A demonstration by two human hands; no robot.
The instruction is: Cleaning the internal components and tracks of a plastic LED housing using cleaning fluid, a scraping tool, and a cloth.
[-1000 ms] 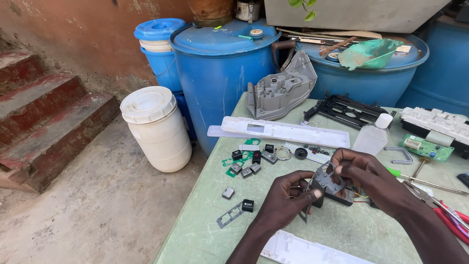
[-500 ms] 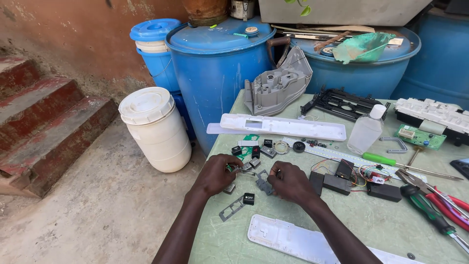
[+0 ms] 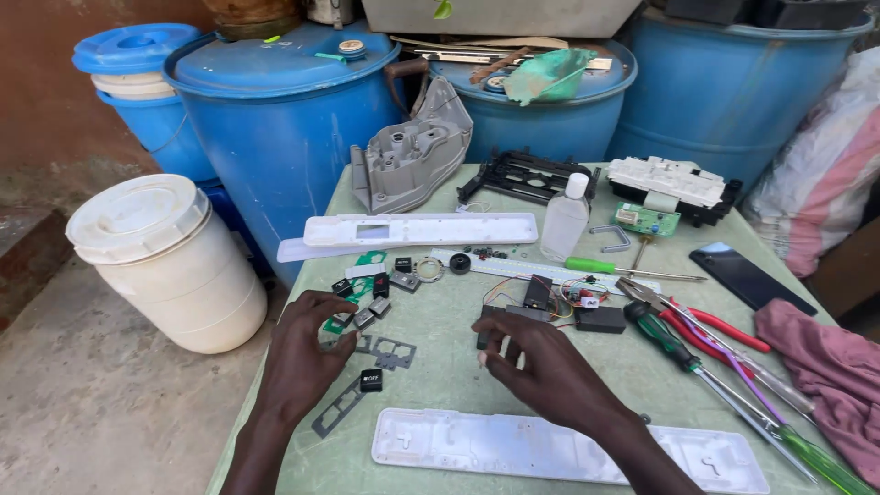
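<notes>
We go L to R across the counter [image 3: 440, 321], w/ the long white panel [image 3: 568, 449] at its near edge as our landmark.

Far L, off the counter, sits a white bucket [image 3: 151, 261], blue drums behind it.

Above the panel's L end, the left hand [image 3: 307, 353] rests palm down, fingers loosely curled, fingertips touching the small grey plates [image 3: 385, 351] & near the black buttons [image 3: 367, 307]; it pinches nothing we can see. A black switch [image 3: 370, 379] lies just beside it.

Above the panel's middle, the right hand [image 3: 541, 367] hovers flat, fingers spread, tips near a dark part [image 3: 490, 321]; whether it touches, can't tell. Beyond it sits a small wired board [image 3: 550, 298].

Change: a sec ago both hands gripped one dark part together over to the R; half a sec ago they'd moved to the button cluster. Now that part's set down & both hands are empty, so we judge we're sorting small bits, not holding.

R of the panel: screwdrivers [image 3: 678, 353], red pliers [image 3: 706, 325], a pink cloth [image 3: 825, 367].
</notes>
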